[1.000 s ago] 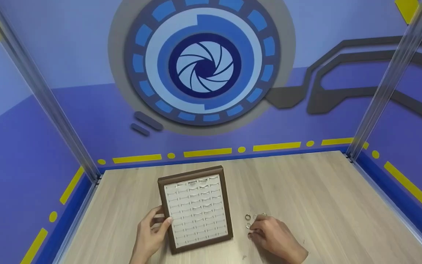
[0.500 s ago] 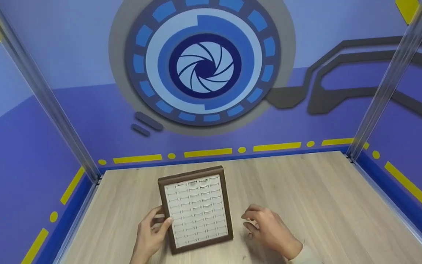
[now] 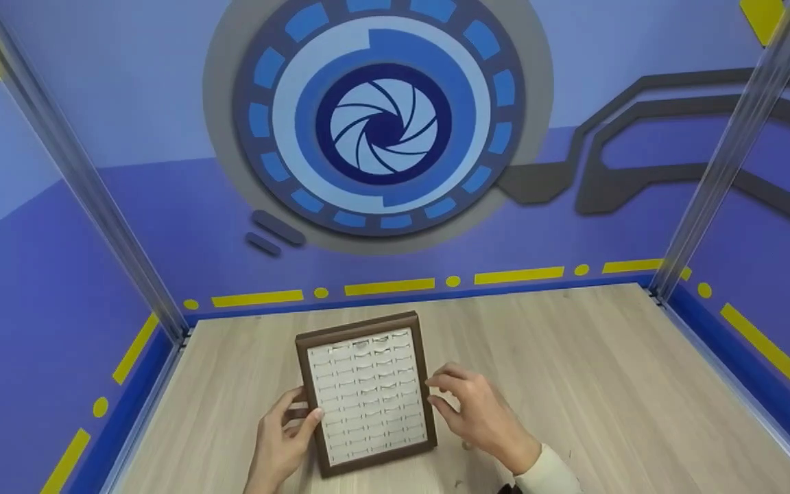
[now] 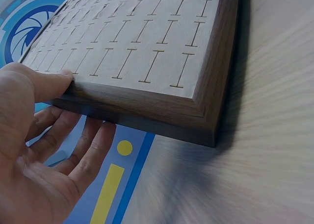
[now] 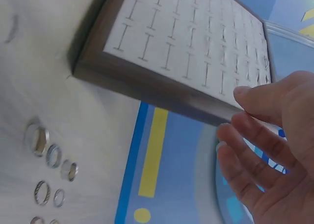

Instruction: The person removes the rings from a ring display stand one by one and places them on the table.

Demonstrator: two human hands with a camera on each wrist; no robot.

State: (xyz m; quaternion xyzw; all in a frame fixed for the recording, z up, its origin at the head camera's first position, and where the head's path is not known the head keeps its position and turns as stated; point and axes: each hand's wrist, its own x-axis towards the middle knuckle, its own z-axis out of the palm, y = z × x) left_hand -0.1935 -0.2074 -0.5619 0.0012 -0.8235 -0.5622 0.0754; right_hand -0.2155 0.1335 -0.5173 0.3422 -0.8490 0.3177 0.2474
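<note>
A ring display tray (image 3: 367, 398) with a brown wood-look frame and a white slotted pad leans upright above the table, a few rings seated in its upper rows. My left hand (image 3: 282, 436) holds its left edge, thumb on the front and fingers behind, as the left wrist view shows. At the opposite edge is my right hand (image 3: 481, 415), thumb and fingers slightly apart with the fingertips right at the frame. No ring shows between them. In the right wrist view, several loose metal rings (image 5: 42, 193) lie on the table near the tray.
The wood-grain table (image 3: 559, 357) is bounded by blue printed panels (image 3: 162, 206) at the back and sides. Metal posts (image 3: 731, 151) stand at its back corners. Small dark marks (image 3: 458, 483) show on the tabletop near the front.
My right hand has left the loose rings and moved left and up to the tray's right edge. My left hand and the tray have stayed in place.
</note>
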